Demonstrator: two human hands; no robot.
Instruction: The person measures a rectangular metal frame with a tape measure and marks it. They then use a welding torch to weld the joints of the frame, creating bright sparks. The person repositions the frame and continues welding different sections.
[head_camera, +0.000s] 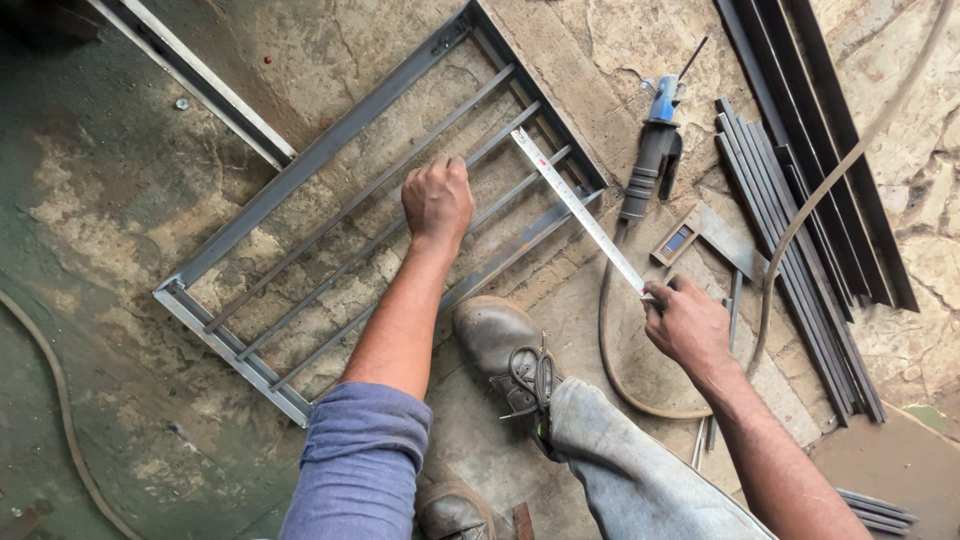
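The frame (330, 210) lies flat on the concrete floor (110, 200), running from near left to far right. Its outer rails are in place and several thin bars (340, 265) sit inside it, running lengthwise. Whether the bars are welded or only laid in cannot be told.

Left hand (437, 198): closed into a fist, knuckles up, pressing on one bar near the middle of the frame. What, if anything, it grips inside the fist cannot be told.

Right hand (688, 322): closed on the near end of a tape (580, 212). The tape is drawn out straight; its far end reaches the bars close to the frame's right end rail. The tape crosses the right rail at an angle.

Judged state of work: the frame is assembled as a shape and bar spacing or position is under check. A measurement is in hand, not finished. No fresh weld marks can be made out.

Right of the frame lie an electrode holder (655, 150) with its cable (610, 330), a square (715, 238), and a stack of spare steel strips (800, 260). A boot (500, 345) rests just beside the frame's near rail.
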